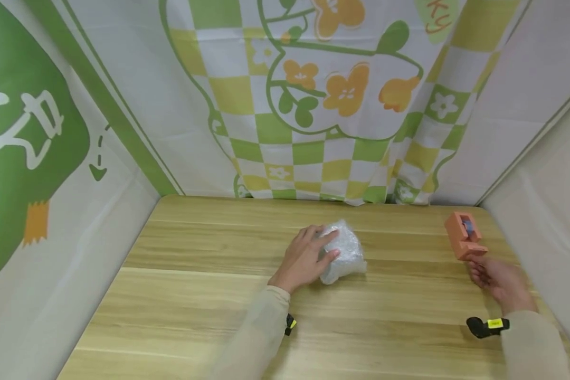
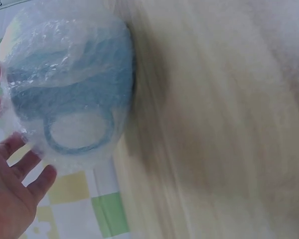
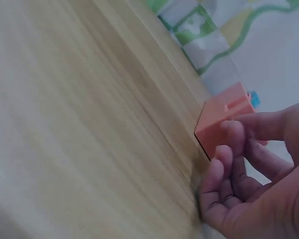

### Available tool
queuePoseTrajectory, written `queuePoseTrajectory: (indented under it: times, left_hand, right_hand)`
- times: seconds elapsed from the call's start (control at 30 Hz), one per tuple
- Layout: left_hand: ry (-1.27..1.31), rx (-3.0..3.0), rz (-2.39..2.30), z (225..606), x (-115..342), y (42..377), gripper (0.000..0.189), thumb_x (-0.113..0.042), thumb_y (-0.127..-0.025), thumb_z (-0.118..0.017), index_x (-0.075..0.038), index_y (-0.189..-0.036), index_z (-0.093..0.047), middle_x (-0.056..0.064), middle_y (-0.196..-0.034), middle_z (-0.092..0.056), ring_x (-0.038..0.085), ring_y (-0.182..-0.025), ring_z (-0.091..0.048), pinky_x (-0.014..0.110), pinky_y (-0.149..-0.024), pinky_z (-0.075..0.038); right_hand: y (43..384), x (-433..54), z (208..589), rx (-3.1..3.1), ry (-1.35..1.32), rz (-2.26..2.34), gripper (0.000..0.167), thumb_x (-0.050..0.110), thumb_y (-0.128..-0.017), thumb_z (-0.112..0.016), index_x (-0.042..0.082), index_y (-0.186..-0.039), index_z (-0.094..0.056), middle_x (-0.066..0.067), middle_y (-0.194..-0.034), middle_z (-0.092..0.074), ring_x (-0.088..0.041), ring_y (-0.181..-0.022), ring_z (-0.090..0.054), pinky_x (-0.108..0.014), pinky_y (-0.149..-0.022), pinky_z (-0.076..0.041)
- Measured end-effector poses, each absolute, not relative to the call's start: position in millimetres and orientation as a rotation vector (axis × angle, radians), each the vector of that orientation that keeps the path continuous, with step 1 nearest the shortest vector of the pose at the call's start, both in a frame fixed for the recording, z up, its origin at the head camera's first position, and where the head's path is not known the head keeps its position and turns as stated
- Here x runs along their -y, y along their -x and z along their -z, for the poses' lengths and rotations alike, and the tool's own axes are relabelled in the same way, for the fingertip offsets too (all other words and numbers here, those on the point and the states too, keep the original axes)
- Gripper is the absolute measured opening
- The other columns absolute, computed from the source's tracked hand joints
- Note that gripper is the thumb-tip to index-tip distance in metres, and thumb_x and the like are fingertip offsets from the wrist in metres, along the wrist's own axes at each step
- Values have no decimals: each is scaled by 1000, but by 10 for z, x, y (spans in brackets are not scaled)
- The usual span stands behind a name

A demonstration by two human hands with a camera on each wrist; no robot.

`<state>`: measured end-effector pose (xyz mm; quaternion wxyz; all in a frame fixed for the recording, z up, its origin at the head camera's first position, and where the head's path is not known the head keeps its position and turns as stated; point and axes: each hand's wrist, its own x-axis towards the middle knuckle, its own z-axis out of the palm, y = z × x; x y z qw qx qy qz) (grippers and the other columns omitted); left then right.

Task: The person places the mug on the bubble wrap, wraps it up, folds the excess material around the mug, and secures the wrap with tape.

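A bubble-wrapped mug lies on the table; through the clear wrap, the left wrist view shows a blue body and a looped handle. My left hand rests against its left side with fingers spread, the fingertips on the wrap. Over at the right, an orange tape dispenser holds a roll with a blue core. My right hand is at the dispenser's near end, fingers curled, thumb and finger pinching where the tape end sits. The clear tape itself is too faint to make out.
The wooden table runs back to a patterned cloth at the rear. White cloth walls close in on the left and right sides. A black strap with a yellow label is at my right wrist.
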<state>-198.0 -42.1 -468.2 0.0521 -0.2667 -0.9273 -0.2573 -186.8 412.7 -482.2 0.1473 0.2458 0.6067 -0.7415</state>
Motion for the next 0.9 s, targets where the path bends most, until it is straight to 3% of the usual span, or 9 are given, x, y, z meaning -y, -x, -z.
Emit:
queuePoseTrajectory:
  times: [0.1, 0.2, 0.33, 0.43, 0.53, 0.77, 0.9]
  left_hand:
    - [838, 2852, 732, 4642, 408, 1980, 50, -46, -107, -45, -24, -151, -50, 14, -151, -46, 33, -138, -42, 52, -110, -39]
    - [841, 2870, 731, 4611, 404, 1980, 50, -46, -107, -46, -24, -151, -50, 13, -150, -46, 33, -138, -41, 52, -111, -38]
    - [805, 2877, 760, 4603, 409, 1983, 50, -46, -106, -48, -25, -151, -50, 12, -150, -46, 32, -137, -41, 52, -110, -39]
    - [789, 2870, 773, 4613, 411, 1983, 50, -46, -105, -49, -24, -150, -51, 12, -150, -46, 32, -135, -44, 52, -109, -40]
    - [782, 2860, 797, 4619, 414, 1975, 49, -45, -105, -50, -24, -150, -52, 13, -149, -47, 32, -132, -46, 52, -107, -41]
    - [783, 2864, 815, 4643, 408, 1959, 49, -44, -106, -48, -23, -151, -51, 13, -150, -46, 32, -131, -46, 51, -108, -40]
    - [777, 2857, 813, 4642, 408, 1955, 49, -44, -106, -49, -23, -151, -51, 13, -149, -46, 32, -130, -46, 51, -108, -40]
  right_hand:
    - [1777, -4007, 4791, -2007, -631, 1967, 27, 18, -103, -59, 22, -82, -76, 8, -79, -69, -4, -68, -62, -23, -61, -55]
    - [1692, -3817, 4708, -2227, -468, 1836, 17, 23, -102, -62, 26, -94, -77, 17, -86, -68, 1, -78, -64, -21, -68, -56]
    - [1650, -3460, 4549, -2349, -186, 1863, 22, 20, -102, -62, 13, -119, -73, 24, -99, -67, 4, -88, -66, -18, -75, -56]
    - [1626, -3165, 4430, -2415, -39, 1861, 32, 15, -103, -61, -3, -129, -66, 23, -102, -68, 1, -89, -66, -17, -75, -56]
    - [1594, -2890, 4343, -2536, 38, 1783, 36, 17, -103, -62, -8, -130, -64, 19, -103, -69, -2, -87, -66, -19, -75, -56]
    - [1558, -2438, 4280, -2904, 207, 1522, 25, 14, -99, -67, -3, -115, -74, -15, -109, -61, -13, -85, -58, -21, -70, -51]
    - [1570, -2276, 4269, -3104, 342, 1395, 15, 8, -94, -72, 0, -105, -79, -13, -96, -62, -15, -76, -53, -23, -64, -45]
